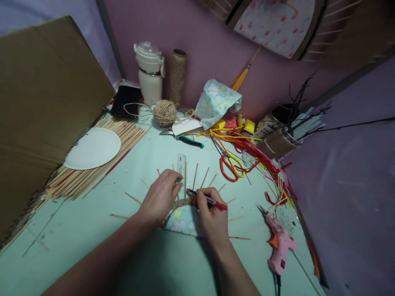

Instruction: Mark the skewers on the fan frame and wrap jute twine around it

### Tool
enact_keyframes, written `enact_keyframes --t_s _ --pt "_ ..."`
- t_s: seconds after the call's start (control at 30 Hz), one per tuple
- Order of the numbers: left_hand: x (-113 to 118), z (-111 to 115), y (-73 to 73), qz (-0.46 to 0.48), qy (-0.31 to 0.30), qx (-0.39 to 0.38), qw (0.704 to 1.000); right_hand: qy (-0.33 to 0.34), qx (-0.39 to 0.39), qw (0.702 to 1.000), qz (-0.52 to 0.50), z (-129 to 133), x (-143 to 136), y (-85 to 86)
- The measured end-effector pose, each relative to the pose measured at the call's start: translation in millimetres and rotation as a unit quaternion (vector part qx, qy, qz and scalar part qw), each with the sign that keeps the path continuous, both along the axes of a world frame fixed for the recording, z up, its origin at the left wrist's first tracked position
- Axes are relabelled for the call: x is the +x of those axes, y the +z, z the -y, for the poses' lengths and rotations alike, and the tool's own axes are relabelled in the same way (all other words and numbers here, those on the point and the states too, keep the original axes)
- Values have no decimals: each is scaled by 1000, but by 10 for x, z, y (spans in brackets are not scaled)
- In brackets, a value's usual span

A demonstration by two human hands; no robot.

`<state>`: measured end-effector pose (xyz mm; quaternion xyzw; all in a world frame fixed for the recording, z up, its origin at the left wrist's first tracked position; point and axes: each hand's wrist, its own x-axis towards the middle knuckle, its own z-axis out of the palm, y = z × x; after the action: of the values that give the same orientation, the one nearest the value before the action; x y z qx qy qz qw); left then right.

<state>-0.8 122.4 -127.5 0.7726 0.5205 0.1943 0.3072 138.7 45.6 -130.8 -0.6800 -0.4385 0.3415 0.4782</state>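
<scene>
A half-round piece covered in floral cloth (182, 221) lies on the table, with several thin sticks (195, 176) fanning out from its curved edge. A clear ruler (182, 163) stands lengthwise over the sticks. My left hand (162, 196) is closed on the ruler, its fingertips at the ruler's edge. My right hand (212, 213) grips a red pen (216, 202), whose tip points at a stick beside the ruler. Part of the cloth piece is hidden under my hands.
A pink glue gun (279, 244) lies at the right. Scissors (230, 166), pliers (189, 141) and coloured strips are further back. Loose sticks (123, 137), a white oval (94, 149) and cardboard (49, 94) are left. A twine ball (165, 112) and bottle (150, 80) stand behind.
</scene>
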Motion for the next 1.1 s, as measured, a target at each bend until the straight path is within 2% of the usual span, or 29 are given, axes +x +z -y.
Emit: enact_keyframes --t_s 1.1 --pt "-3 8 13 8 1 2 1000 17 0 1000 18 -2 9 14"
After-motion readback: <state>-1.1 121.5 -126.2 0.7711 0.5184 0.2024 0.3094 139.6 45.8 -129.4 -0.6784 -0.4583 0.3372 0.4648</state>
